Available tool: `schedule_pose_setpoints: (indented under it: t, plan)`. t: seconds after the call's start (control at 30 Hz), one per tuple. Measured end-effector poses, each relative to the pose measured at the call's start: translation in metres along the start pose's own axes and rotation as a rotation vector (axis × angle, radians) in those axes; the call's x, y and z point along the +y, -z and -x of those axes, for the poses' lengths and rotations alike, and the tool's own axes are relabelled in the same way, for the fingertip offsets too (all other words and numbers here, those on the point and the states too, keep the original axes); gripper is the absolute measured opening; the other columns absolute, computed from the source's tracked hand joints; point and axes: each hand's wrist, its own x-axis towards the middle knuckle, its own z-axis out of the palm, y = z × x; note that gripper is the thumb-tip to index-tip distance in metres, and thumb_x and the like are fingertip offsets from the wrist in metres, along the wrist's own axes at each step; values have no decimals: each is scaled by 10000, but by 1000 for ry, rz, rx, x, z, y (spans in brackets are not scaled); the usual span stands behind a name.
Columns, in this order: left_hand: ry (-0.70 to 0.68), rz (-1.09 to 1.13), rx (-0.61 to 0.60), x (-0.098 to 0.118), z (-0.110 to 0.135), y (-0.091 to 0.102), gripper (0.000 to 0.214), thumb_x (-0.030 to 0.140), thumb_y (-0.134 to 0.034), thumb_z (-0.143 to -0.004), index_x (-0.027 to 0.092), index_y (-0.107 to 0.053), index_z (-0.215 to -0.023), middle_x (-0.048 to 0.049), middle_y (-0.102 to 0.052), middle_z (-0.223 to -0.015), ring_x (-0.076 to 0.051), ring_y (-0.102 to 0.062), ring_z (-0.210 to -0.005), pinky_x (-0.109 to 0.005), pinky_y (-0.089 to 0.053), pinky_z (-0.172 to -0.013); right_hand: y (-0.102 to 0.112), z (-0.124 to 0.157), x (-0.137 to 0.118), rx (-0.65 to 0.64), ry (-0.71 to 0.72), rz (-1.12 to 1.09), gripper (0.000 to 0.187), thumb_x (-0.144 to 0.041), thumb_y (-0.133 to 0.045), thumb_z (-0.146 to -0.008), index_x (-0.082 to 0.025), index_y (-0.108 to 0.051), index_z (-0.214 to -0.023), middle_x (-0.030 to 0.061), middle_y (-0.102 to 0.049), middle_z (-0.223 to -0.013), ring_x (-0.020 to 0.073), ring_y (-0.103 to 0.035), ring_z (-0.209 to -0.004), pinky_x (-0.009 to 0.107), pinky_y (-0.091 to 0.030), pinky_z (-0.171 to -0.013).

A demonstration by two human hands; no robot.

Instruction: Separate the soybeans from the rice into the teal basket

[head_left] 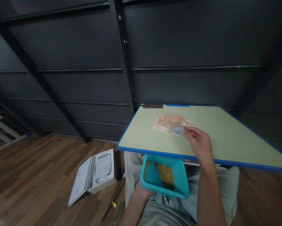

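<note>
A turquoise plastic tub rests over my lap, tilted a little, with yellowish-green beans heaped in it. My left hand grips the tub from below on its left side; most of the fingers are hidden under it. Above the tabletop, my right hand pinches a clear, see-through plastic piece between thumb and fingers. Its exact kind is hard to make out. The plastic touches or overlaps the near edge of a pile of white grains mixed with orange-yellow kernels.
The pile lies on a pale green folding table with blue edging. A dark strip sits at its far edge. On the wooden floor to the left stands an opened white box, beside a dark cable. A dark panelled wall rises behind.
</note>
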Motion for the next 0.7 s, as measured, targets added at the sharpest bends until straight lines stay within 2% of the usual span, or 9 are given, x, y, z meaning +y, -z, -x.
schedule_pose_setpoints:
  t: [0.13, 0.23, 0.43, 0.6, 0.7]
  plan:
    - [-13, 25, -21, 0, 0, 0, 513, 505, -417, -986, 257, -866, -999, -69, -796, -1346, -315, -572, -1463, -483, -357, -1277, 0, 0, 1, -19, 12, 28, 297, -424, -772, -835, -169, -836, -972, 142, -843, -980, 272, -755, -762, 407, -584, -731]
    - [-12, 16, -38, 1, 1, 0, 505, 504, -438, -982, 230, -855, -1062, -102, -798, -1333, -332, -564, -1468, -536, -354, -1279, 0, 1, 1, -39, -9, 13, 301, -417, -773, -828, -163, -835, -978, 141, -842, -957, 268, -748, -749, 405, -573, -721]
    - [5, -53, -4, 1, 0, 1, 522, 528, -418, -987, 249, -841, -1111, -97, -779, -1376, -351, -522, -1512, -595, -384, -1248, -1, 2, -1, -65, -28, -10, 296, -429, -782, -805, -182, -842, -957, 118, -845, -928, 264, -736, -752, 412, -564, -740]
    - [4, -65, -39, 1, 0, 0, 576, 523, -359, -1007, 227, -819, -1185, -103, -740, -1446, -345, -486, -1545, -591, -352, -1279, -2, 2, -3, -82, -50, -47, 281, -424, -801, -784, -195, -844, -941, 107, -843, -897, 264, -727, -741, 405, -562, -722]
    - [-13, -20, -84, 1, 0, -1, 575, 504, -347, -1014, 226, -822, -1181, -81, -703, -1503, -324, -437, -1580, -548, -293, -1317, -1, 2, -3, -94, -47, -49, 276, -418, -807, -785, -197, -845, -946, 112, -845, -911, 268, -732, -753, 409, -565, -726]
